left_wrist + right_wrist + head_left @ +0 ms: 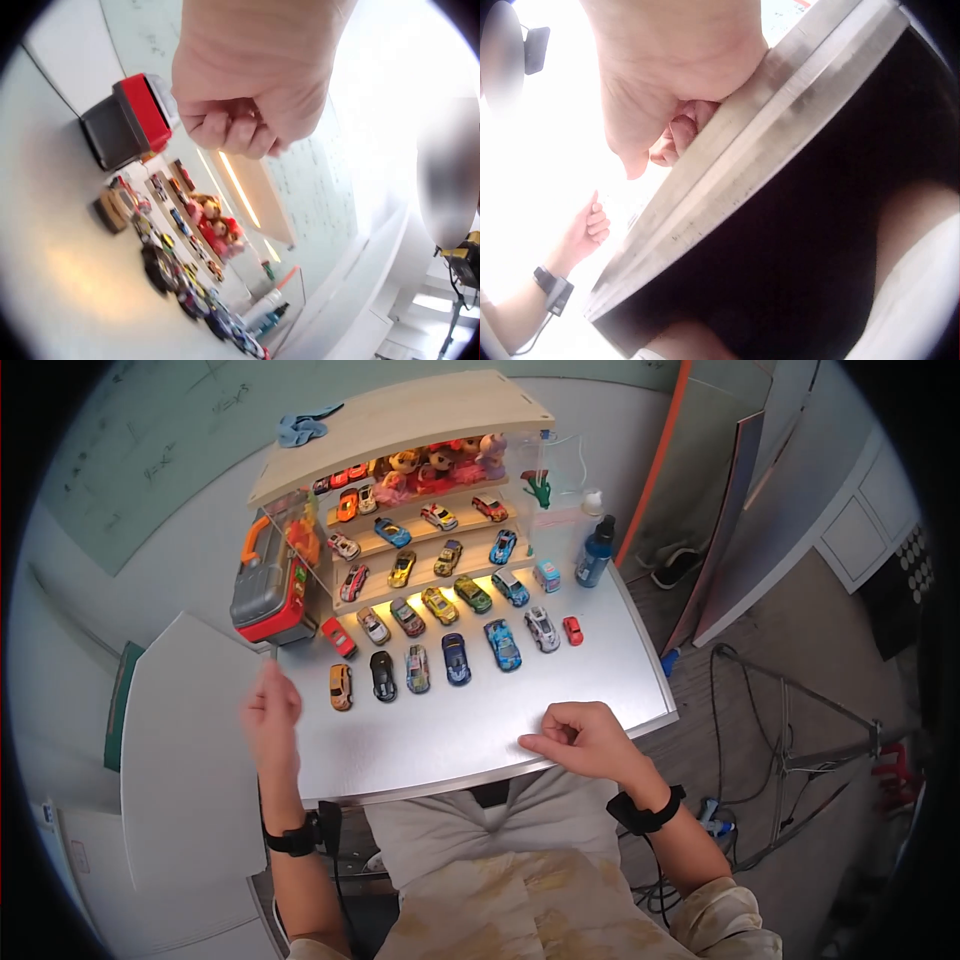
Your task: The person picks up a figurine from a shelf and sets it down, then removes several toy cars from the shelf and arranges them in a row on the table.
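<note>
Your L hand [272, 710] is clenched by the left edge of the surface [420, 745]; your R hand [585, 740], clenched too, is at the front edge, prob. touching it. Orange toy car [341, 687], nearest your L hand, stands near left edge.

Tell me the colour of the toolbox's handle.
The handle is orange, clearest in the head view.

A wooden shelf [400, 415] at the back of the table [420, 750].
Dolls [438, 460] sit high inside it, and a blue cloth [303, 428] lies on top. A grey and red box [272, 592] with an orange handle [253, 537] is at the left edge. A blue bottle [595, 555] stands near the back right corner. Past the right edge are a shoe [675, 568] and a metal stand [875, 738].
</note>
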`<state>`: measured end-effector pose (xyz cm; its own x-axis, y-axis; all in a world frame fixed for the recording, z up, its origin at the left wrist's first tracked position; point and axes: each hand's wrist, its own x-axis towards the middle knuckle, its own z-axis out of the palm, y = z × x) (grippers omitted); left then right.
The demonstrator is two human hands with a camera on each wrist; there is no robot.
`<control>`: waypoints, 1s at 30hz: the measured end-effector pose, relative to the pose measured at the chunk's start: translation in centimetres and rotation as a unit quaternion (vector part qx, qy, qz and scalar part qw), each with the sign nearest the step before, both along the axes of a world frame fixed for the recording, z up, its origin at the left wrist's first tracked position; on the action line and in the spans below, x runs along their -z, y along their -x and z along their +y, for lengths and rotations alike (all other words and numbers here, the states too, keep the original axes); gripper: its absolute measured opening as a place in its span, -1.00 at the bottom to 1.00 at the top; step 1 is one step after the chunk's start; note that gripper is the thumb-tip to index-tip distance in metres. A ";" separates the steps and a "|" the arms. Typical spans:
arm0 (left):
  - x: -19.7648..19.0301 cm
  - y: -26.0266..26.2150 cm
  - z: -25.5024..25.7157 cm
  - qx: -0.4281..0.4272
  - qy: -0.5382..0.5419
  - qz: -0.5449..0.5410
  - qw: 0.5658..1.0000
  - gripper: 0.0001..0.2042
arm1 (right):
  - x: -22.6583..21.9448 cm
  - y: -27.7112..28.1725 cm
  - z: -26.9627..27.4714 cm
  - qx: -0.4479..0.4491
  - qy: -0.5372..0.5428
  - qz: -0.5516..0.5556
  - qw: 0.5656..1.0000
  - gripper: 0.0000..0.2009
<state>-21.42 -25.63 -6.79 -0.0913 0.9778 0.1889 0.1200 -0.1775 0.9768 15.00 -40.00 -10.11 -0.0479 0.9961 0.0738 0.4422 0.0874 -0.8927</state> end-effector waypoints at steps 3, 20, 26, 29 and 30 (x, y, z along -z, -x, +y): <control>-1.8 0.9 2.8 0.001 -0.061 -0.290 0.955 -0.48 | -2.0 -0.8 0.4 0.003 0.041 0.080 0.996 -0.67; 1.9 7.0 12.4 0.160 -0.139 -0.585 0.783 -0.47 | -7.2 -5.4 13.0 0.146 -0.083 -0.229 0.959 -0.74; 2.1 7.0 12.1 0.135 -0.135 -0.586 0.788 -0.48 | -6.2 -5.8 15.8 0.035 -0.061 -0.365 0.929 -0.66; 2.4 7.4 12.0 0.143 -0.137 -0.583 0.788 -0.49 | -5.2 -6.2 16.6 -0.003 -0.057 -0.385 0.921 -0.63; 2.4 7.4 12.1 0.147 -0.138 -0.579 0.790 -0.49 | -4.7 -6.4 17.0 -0.009 -0.054 -0.389 0.920 -0.62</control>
